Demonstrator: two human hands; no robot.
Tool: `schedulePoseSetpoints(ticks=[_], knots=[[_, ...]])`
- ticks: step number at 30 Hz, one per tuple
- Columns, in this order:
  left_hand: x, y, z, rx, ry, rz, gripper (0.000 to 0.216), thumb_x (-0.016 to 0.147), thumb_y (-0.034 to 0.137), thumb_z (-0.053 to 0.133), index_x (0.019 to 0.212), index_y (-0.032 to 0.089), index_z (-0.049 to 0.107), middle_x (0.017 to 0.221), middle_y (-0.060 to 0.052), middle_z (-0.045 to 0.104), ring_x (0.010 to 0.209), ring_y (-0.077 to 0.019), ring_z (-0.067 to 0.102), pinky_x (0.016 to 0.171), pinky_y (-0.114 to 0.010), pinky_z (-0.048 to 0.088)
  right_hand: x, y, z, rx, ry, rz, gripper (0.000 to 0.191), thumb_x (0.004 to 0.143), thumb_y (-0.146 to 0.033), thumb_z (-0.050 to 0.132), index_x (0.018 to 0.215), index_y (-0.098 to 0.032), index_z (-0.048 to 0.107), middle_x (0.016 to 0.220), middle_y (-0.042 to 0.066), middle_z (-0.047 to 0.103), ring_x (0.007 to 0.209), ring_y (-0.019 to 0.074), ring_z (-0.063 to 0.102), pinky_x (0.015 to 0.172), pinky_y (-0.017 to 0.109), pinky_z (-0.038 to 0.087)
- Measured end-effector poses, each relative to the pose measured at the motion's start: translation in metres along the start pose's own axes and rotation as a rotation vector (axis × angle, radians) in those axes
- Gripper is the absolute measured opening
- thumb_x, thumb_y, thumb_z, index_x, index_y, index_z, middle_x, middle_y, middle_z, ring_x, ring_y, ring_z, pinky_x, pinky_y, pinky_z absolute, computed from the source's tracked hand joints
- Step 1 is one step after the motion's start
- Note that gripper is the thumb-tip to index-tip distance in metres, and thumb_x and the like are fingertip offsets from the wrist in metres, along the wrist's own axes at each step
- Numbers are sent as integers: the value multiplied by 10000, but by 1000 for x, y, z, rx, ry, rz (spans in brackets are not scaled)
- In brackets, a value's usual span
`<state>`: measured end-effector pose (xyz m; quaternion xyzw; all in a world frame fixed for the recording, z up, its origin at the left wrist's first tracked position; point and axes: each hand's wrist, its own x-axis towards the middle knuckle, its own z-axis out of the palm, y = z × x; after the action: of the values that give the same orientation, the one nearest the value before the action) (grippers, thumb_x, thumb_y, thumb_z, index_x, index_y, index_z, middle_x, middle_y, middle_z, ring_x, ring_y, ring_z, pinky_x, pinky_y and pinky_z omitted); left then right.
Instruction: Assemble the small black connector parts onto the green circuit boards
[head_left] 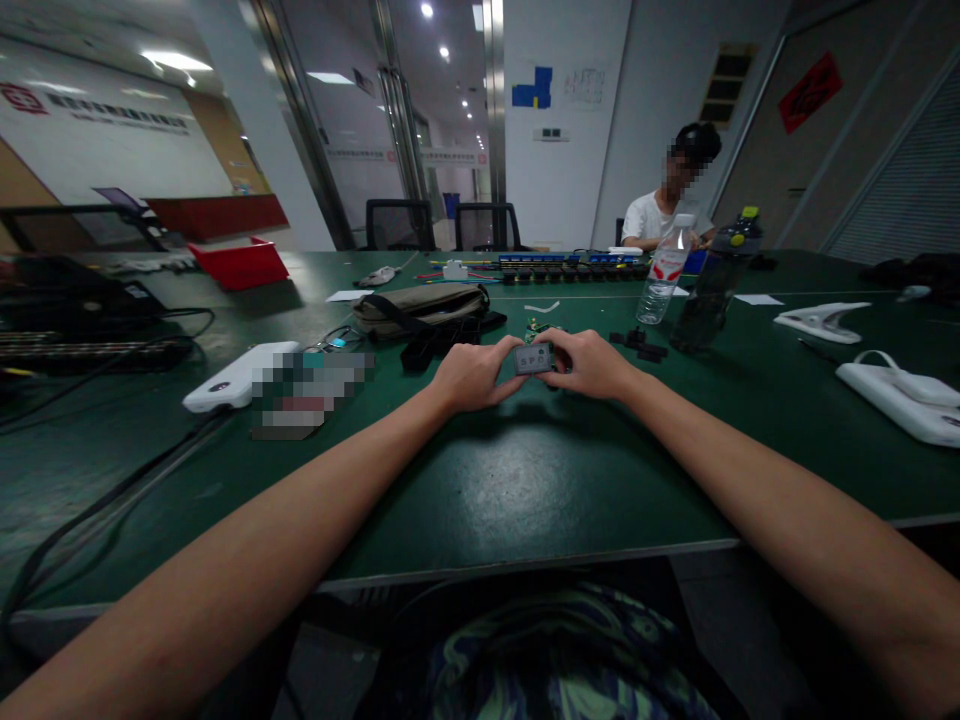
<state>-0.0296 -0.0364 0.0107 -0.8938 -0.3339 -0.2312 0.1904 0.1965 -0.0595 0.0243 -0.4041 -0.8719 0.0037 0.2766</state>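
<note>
The person holds a small grey block (532, 358) just above the green worktop (525, 480), well out from the body and about midway across it. The left hand (471, 376) and right hand (592, 365) are each closed on one end of it, thumbs and fingertips pinching from either side. It looks like a two-handed hold for pressing or checking the piece. Any further handling would call for a steady pinch and small finger work, not arm travel. Between the forearms the worktop is bare right back to its near edge (525, 562), so there is free room towards the body. Just beyond the hands it is tighter: small black parts (642, 346) lie just past the right hand, with a clear water bottle (664, 270) and a dark bottle (712, 290) behind them. A khaki pouch (420, 305) lies beyond the left hand. Cables (112, 490) and a white device (236, 376) lie to the left. Another person (660, 215) sits at the far side.
</note>
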Motion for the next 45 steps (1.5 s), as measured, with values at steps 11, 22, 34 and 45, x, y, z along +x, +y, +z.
schedulePoseSetpoints(ticks=[11, 22, 34, 45], knots=[[1, 1, -2, -10, -29, -12, 468, 914, 508, 454, 1214, 168, 573, 719, -44, 710, 645, -215, 691, 555, -263, 411, 0, 0, 0, -3, -4, 0, 360, 802, -304, 677, 1133, -178, 613, 653, -37, 587, 570, 116, 519, 604, 224, 331], [0, 0, -1, -2, -7, -8, 457, 909, 508, 465, 1200, 174, 577, 753, -55, 722, 681, -225, 705, 565, -266, 431, 0, 0, 1, 1, 11, -1, 350, 790, -283, 692, 1118, -188, 617, 646, -45, 585, 570, 111, 520, 610, 221, 334], [0, 0, -1, -13, -8, -9, 447, 909, 500, 471, 1195, 170, 571, 758, -58, 728, 657, -216, 697, 557, -264, 424, 0, -1, 0, -5, 2, 1, 368, 797, -281, 687, 1138, -164, 615, 651, -35, 581, 572, 117, 527, 607, 225, 339], [0, 1, -1, 8, -34, -22, 457, 916, 493, 457, 1213, 163, 563, 746, -53, 722, 661, -233, 704, 559, -276, 432, 0, 1, 2, -5, 14, -10, 366, 796, -282, 684, 1139, -179, 611, 654, -39, 591, 572, 114, 529, 616, 222, 340]])
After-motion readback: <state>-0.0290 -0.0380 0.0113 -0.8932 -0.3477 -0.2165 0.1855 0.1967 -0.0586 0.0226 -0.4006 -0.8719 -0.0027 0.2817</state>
